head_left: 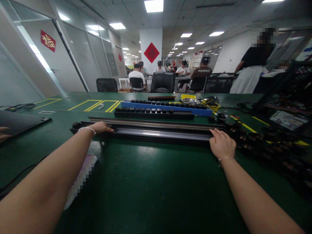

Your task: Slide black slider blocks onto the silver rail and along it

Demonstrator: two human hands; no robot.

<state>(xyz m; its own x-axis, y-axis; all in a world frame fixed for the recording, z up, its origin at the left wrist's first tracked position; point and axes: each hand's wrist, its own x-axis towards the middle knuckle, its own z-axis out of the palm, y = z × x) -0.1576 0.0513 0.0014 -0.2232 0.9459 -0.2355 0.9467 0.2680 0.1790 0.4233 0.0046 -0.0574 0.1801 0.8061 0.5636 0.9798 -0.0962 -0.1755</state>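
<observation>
A long black rail [158,134] with a shiny channel along its length lies crosswise on the green table, between my two hands. Toward its left part, my left hand [101,127] is closed with the fingertips down at the rail; a small dark piece shows by them, too unclear to name. At the other end, my right hand [222,143] grips the rail with bent fingers, the thumb side partly hidden. Just behind lies a second long dark rail [146,124], close alongside. Several small black parts [76,124] sit at the left end.
Farther back are a black strip of round parts [153,114], a blue strip [202,112] and a metal dish [190,101]. Many dark parts [275,146] are heaped at right. A phone-like object [84,172] lies under my left forearm. Another person's hand [3,135] shows at far left.
</observation>
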